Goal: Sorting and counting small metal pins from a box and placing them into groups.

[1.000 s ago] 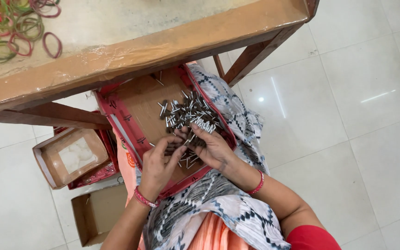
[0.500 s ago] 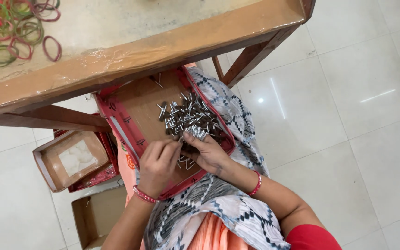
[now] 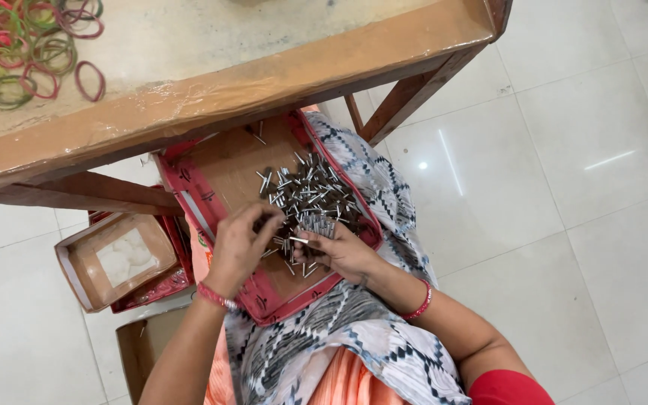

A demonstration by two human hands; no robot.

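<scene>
- Wooden table (image 3: 249, 71), biggest thing here, sits above/beyond both hands; its edge overhangs the far end of the lap box.
- White tiled floor (image 3: 564, 150) spreads out to the R of the right hand & under everything.
- Patterned black-and-white cloth (image 3: 354, 337) over the lap, directly under & behind both hands.
- Shallow cardboard box lid w/ red border (image 3: 219, 169) rests on the lap; both hands are inside it, at its near half.
- Second open box (image 3: 118, 259), brown w/ a white pad inside, on the floor just L of the left hand; another plain carton (image 3: 144, 345) below that, near the left forearm.
- Rubber bands (image 3: 31, 52), green/red/pink, loose on the table top, well away, up & L of the left hand.
- Pile of small metal pins (image 3: 313, 195) in the box lid, just beyond the fingertips of both hands, a few stray ones under them.
- Left hand (image 3: 238, 244): fingers bent down, tips together on the pins at the pile's near edge; can't tell if it's pinching any.
- Right hand (image 3: 339, 251): closed round a small bundle of pins (image 3: 322, 225), standing up out of the fist, touching the pile.
- Red bangles on both wrists, L (image 3: 215, 298) & R (image 3: 420, 302).
</scene>
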